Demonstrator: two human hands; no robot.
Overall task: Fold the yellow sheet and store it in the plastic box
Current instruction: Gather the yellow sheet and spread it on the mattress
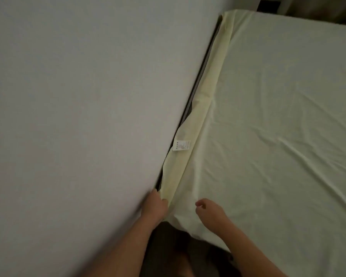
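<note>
Left hand (155,206) is tucked in beside the wall (88,96), its fingers curled round the side hem of the yellow sheet (268,116) at the near left corner. The right hand (210,214) hovers just above the sheet near that corner, fingers loosely bent and holding nothing. The sheet lies spread over the mattress (189,103), with a few creases running off to the right. Its left side hangs down along the wall, and farther along a white care label (181,145) shows, with a striped strip of mattress edge beyond it. The plastic box is not in view. This looks like the step of freeing the corner, so folding has not begun. To do it well, the left hand should draw the hem up and toward the near side rather than straight out, since the wall leaves little room. The right hand could take the near edge of the sheet, so the corner peels off evenly from both sides. Hauling on one small pinch of cloth risks straining the seam.
</note>
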